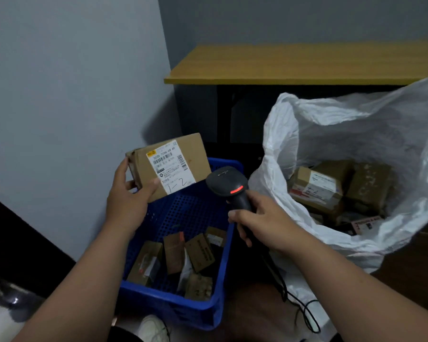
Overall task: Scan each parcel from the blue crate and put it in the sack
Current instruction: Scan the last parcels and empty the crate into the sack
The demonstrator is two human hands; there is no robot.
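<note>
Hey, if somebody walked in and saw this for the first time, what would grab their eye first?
Probably the cardboard box held up above the blue crate by the left hand, its white label facing the camera. Just to its right, the right hand grips a black scanner with a red light glowing. On the right, the big white sack gapes open with parcels already inside.

Both bare forearms reach forward. The left hand is raised, thumb and fingers curled in a grip; the right hand is lower, fingers wrapped closed.
</note>
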